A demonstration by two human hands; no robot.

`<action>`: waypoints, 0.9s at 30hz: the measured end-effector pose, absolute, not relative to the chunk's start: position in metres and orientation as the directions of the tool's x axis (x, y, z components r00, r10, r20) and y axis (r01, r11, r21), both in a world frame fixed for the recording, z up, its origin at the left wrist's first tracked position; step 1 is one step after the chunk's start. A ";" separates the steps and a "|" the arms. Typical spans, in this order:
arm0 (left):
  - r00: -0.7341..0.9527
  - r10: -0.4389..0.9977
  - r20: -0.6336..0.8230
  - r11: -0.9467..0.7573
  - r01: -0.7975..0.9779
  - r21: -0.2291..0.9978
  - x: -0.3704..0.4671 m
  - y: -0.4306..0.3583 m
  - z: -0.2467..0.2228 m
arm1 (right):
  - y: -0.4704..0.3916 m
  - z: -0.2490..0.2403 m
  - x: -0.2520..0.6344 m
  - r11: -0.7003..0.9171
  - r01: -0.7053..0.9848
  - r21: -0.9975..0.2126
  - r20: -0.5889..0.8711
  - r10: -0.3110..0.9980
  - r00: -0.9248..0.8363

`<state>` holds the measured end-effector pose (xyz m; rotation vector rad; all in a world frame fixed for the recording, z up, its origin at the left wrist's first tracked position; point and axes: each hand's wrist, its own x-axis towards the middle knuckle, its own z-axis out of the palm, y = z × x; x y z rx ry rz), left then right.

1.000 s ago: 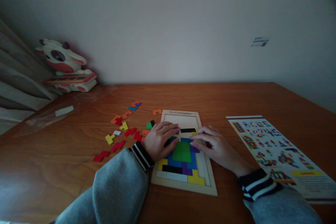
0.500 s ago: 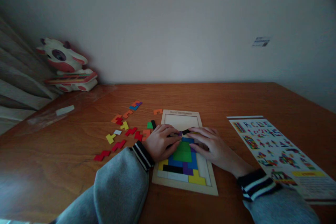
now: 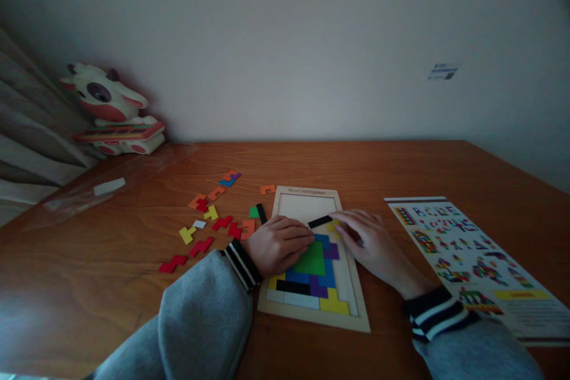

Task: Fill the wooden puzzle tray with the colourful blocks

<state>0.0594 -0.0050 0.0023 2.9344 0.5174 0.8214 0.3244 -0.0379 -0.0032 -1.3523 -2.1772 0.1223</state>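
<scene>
A pale wooden puzzle tray lies in front of me, partly filled with flat coloured pieces. Green pieces sit in the middle, with blue, purple, black, white and yellow ones around them. My left hand rests flat over the tray's left side, fingers stretched to the right, covering what is beneath. My right hand is over the right rim, thumb and forefinger apart. Its forefinger tip is at the right end of a slanted black bar. Beside its thumb, a yellow piece is partly hidden.
Loose red pieces, yellow, orange and other pieces are scattered left of the tray. A printed pattern sheet lies on the right. A cow-shaped toy stands at the back left by a curtain. A wall rises behind the table.
My right hand has drawn back a little to the right, uncovering the black bar and the yellow piece. My left hand's fingers have come together and flattened over the tray.
</scene>
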 end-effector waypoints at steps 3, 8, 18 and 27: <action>0.829 0.290 0.478 -0.957 0.261 0.128 0.059 -0.004 -0.001 | -0.037 -0.003 0.328 0.461 0.800 -0.384 0.415 0.860 -0.297; 0.835 0.276 0.476 -0.961 0.247 0.124 0.059 -0.002 -0.005 | -0.037 -0.002 0.329 0.457 0.797 -0.395 0.377 0.872 -0.313; 0.827 0.283 0.486 -0.959 0.246 0.140 0.059 -0.003 -0.003 | -0.038 0.000 0.337 0.493 0.760 -0.422 0.337 0.864 -0.374; 0.833 0.289 0.471 -0.957 0.251 0.143 0.059 -0.003 -0.004 | -0.039 0.000 0.339 0.506 0.682 -0.528 0.291 0.862 -0.414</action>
